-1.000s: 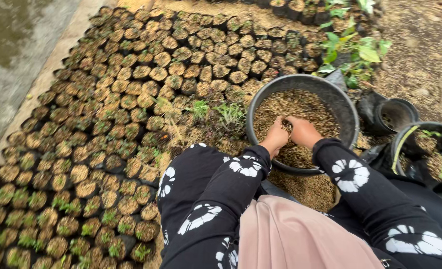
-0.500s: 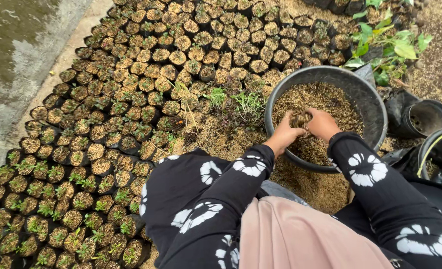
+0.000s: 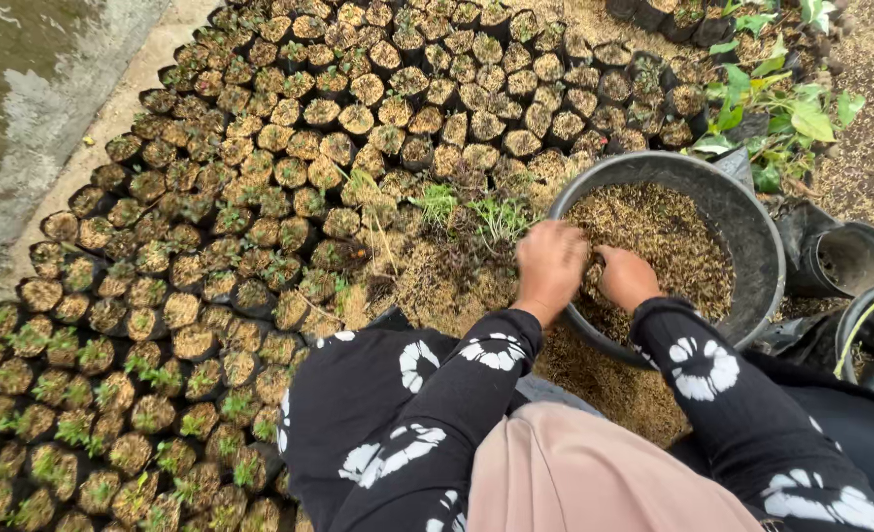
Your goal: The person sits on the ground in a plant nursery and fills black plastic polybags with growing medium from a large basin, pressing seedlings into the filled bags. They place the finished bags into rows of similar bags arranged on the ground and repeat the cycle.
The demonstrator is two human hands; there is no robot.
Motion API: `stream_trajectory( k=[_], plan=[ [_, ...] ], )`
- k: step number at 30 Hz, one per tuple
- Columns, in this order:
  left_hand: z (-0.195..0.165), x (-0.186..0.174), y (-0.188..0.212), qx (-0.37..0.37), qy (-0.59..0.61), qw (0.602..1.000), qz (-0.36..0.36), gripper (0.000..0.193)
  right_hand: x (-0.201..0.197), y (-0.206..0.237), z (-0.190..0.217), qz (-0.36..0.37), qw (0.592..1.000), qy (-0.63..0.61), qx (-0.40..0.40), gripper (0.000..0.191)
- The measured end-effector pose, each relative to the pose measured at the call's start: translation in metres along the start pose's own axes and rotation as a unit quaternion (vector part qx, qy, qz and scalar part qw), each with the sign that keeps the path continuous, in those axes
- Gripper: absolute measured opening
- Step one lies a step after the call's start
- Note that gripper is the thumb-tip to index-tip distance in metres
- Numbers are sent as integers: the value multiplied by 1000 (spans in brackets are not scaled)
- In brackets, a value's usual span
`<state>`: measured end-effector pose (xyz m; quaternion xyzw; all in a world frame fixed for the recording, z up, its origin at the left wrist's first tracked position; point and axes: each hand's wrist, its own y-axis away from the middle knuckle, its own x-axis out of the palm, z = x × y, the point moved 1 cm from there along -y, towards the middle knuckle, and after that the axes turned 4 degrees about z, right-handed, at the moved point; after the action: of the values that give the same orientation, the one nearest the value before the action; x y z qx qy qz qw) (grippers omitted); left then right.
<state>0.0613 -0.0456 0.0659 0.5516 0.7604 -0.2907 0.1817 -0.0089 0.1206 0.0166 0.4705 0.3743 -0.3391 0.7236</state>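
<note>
Basin (image 3: pixel 752 227), dark round plastic, sits on the ground right of centre, about half full of brown husk mix (image 3: pixel 664 236). Both hands are inside it at the near-left rim. Left hand (image 3: pixel 550 264) has its back to the camera, fingers curled down into the mix right at the rim; whether it has closed on a handful I cannot tell, the fingertips are hidden. Right hand (image 3: pixel 626 278) lies just beside it, touching or nearly so, fingers bent and pressed into the mix; its grip is also hidden. Both sleeves (image 3: pixel 698 369) are black with white flower prints.

Edges: the basin's far and right rim are free, and most of the mix surface beyond the hands is open. Loose husk (image 3: pixel 605 384) is spilled on the ground under the near rim, between the basin and the person's knees. A pink cloth (image 3: pixel 595 473) covers the lap at the bottom edge.

Just left of the basin are small grass tufts (image 3: pixel 501 217), then a dense block of small black seedling bags (image 3: pixel 260 217) packed edge to edge, filling the left and top of the view with no gaps to step in. Concrete strip (image 3: pixel 33 108) borders the bags at far left. Right of the basin stand empty black pots (image 3: pixel 851 258), close to its rim. A leafy green plant (image 3: pixel 782 108) stands behind the basin at upper right.
</note>
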Motion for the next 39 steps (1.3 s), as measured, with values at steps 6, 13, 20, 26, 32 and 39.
stream_trajectory(
  k=[6, 13, 20, 26, 32, 39],
  plan=[
    [119, 14, -39, -364, 119, 917, -114, 24, -29, -7, 3, 121, 989, -76, -28, 68],
    [182, 44, -62, -471, -33, 882, -14, 28, -82, 0, -26, -58, 985, -155, 51, 31],
    [160, 44, -79, -507, -69, 856, 75, 36, -74, -1, -36, -189, 976, -104, -11, 30],
    [168, 45, -73, -504, -45, 862, 31, 29, -75, 3, -44, -133, 978, -135, 91, 32],
    [156, 24, -57, -413, -27, 907, -80, 35, -63, 27, -62, -175, 982, -64, 34, 30],
    [95, 7, -68, -319, 493, 789, -180, 31, -65, 70, -73, -245, 957, -153, -10, 21]
  ],
)
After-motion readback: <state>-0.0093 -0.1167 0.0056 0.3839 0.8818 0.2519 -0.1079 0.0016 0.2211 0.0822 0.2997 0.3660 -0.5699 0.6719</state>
